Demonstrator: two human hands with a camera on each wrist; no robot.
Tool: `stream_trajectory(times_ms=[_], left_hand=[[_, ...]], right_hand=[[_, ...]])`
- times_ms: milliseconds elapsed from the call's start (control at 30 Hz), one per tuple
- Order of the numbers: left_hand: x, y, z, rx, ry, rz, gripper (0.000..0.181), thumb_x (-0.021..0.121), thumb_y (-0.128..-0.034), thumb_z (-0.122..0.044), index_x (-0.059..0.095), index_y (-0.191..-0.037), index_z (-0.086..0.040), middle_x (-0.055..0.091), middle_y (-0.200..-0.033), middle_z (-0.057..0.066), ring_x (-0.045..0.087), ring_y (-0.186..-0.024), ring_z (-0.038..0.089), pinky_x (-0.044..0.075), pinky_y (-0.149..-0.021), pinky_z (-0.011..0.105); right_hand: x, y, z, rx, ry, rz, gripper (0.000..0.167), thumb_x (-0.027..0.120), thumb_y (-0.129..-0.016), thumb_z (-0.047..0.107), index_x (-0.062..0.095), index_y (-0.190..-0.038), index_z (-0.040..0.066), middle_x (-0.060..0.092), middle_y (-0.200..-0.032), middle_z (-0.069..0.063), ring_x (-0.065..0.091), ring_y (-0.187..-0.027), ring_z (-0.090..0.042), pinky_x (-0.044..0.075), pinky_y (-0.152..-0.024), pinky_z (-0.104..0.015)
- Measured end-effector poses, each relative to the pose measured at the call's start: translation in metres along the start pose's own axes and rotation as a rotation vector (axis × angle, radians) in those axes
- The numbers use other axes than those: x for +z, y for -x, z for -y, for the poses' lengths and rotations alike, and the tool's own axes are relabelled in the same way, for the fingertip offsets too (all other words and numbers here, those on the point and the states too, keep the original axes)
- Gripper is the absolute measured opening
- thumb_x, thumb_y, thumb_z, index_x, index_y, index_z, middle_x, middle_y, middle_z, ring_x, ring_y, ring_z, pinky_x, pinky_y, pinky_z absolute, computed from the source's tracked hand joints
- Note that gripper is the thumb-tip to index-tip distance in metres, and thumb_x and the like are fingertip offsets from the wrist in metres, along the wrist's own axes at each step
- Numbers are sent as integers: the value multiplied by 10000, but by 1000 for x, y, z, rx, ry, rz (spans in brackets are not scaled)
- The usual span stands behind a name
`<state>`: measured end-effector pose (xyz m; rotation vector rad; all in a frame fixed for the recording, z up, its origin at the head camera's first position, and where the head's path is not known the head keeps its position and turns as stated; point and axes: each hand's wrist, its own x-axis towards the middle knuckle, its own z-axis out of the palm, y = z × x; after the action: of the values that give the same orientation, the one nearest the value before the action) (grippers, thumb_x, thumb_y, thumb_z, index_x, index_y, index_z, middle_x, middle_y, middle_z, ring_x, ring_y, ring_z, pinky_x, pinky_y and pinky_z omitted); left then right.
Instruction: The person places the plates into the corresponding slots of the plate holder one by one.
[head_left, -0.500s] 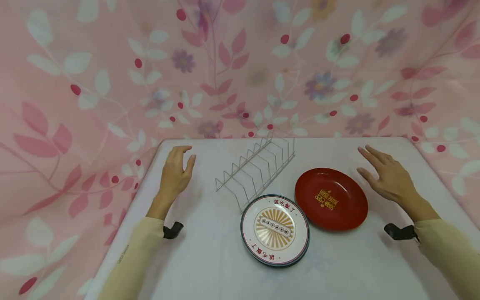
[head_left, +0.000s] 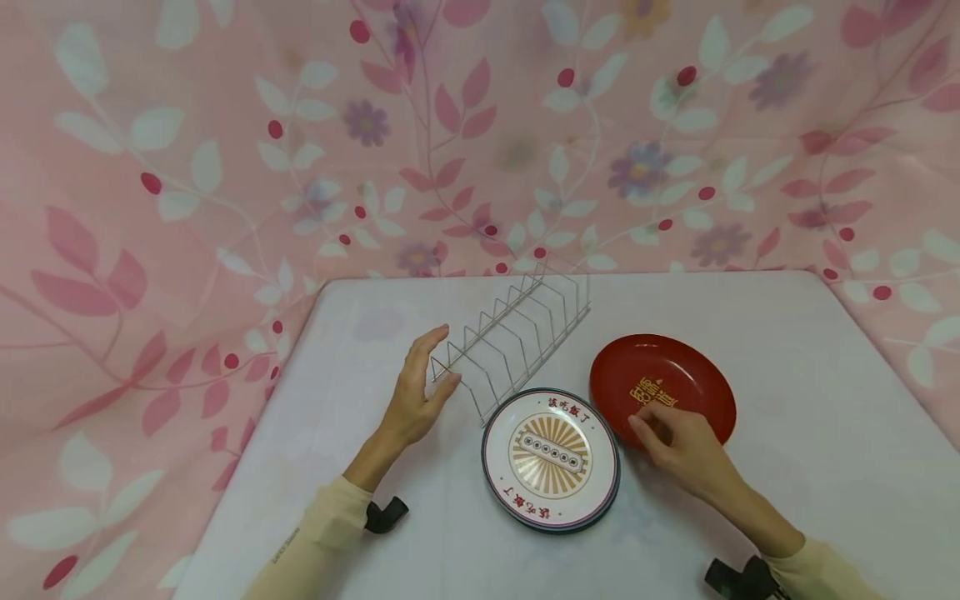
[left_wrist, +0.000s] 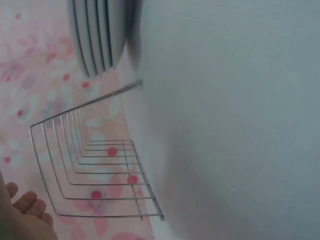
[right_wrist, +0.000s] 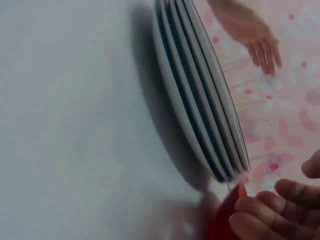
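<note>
In the head view, my left hand (head_left: 411, 402) hovers at the near left end of a wire dish rack (head_left: 537, 367). Its thumb and fingers are spread apart; the left wrist view shows the fingers (left_wrist: 31, 205) beside the rack with a gap. My right hand (head_left: 690, 448) is over the near rim of a red plate (head_left: 686, 379) with gold lettering. Its fingers are bent and hold nothing; whether they touch the plate I cannot tell. Between the hands lies a stack of white plates (head_left: 551, 492) with dark rims, several deep in the right wrist view (right_wrist: 200, 95).
All of it stands on a white-covered table (head_left: 810, 367). A pink floral cloth (head_left: 517, 150) hangs behind the table's far edge and along its left side. The red plate lies close against the white stack's right edge.
My left hand has moved right and nearer, up to the rack's end. My right hand has swung left and nearer, over the red plate. Rack and plates have stayed put.
</note>
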<state>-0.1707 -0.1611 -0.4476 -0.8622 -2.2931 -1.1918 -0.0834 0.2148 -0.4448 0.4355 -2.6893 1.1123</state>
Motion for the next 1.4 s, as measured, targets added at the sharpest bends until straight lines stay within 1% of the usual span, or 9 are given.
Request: stream_trajectory(times_ms=[200,367,633,867,1000,1100,1200,1300,1400], left_hand=[[7,11,10,-68,10,79,952,716,-854,-453,194,-1543,-53,215,-1607,101,204,-1470,312,181,-1113,613],[13,13,22,-118,27,108,1261,788,-704,-619,53,-1565,-63,113,-1636,59,202,-1471,331,177,-1093,656],[19,19,37,-131,74,130,1331,925,-642,-276,-18,-1572,-142,169,-1617,78,326,-1414,388,310,-1110,569],[22,22,46,-127,105,116,1328,942,-617,-201,16,-1566,-138,283,-1578,103,382,-1384,342,344,-1076,544],[22,19,45,-121,119,108,1346,960,-577,-180,44,-1558,-85,314,-1556,154,395,-1366,368,345,-1059,563],[23,17,46,-136,120,113,1331,960,-578,-182,63,-1558,-99,333,-1543,183,398,-1365,352,347,-1066,539],[26,18,53,-138,122,115,1304,954,-596,-210,80,-1562,-159,348,-1534,195,399,-1372,315,353,-1071,508],[27,19,55,-136,126,116,1284,949,-605,-205,91,-1560,-171,352,-1523,224,395,-1375,312,353,-1070,508],[26,19,54,-146,129,117,1271,948,-606,-191,104,-1557,-167,361,-1519,224,393,-1377,306,355,-1073,505]], right_hand=[[25,17,10,189,-54,79,108,680,-922,179,660,-818,155,601,-609,74,517,-521,-12,480,-504,-205],[37,22,10,242,-33,50,66,698,-905,162,638,-925,142,586,-606,91,486,-494,-34,463,-465,-209],[37,17,12,250,10,27,133,705,-897,162,683,-1017,107,629,-646,85,487,-527,-41,452,-473,-203],[44,12,9,210,66,-4,232,730,-872,167,709,-1076,59,727,-807,7,537,-621,-59,485,-536,-194],[51,11,9,188,106,-7,368,755,-843,186,676,-1156,9,742,-997,-112,659,-817,-196,586,-739,-335],[54,12,9,188,128,8,449,746,-852,202,632,-1231,-10,693,-1174,-174,663,-1046,-327,544,-905,-492],[54,13,7,187,109,17,442,720,-876,191,616,-1255,-10,672,-1224,-177,623,-1160,-348,503,-956,-526],[51,12,5,178,99,6,379,717,-877,161,638,-1216,9,716,-1116,-142,674,-990,-289,567,-867,-444],[46,9,5,176,113,-9,319,725,-863,140,653,-1158,44,723,-852,-59,595,-690,-161,543,-631,-281]])
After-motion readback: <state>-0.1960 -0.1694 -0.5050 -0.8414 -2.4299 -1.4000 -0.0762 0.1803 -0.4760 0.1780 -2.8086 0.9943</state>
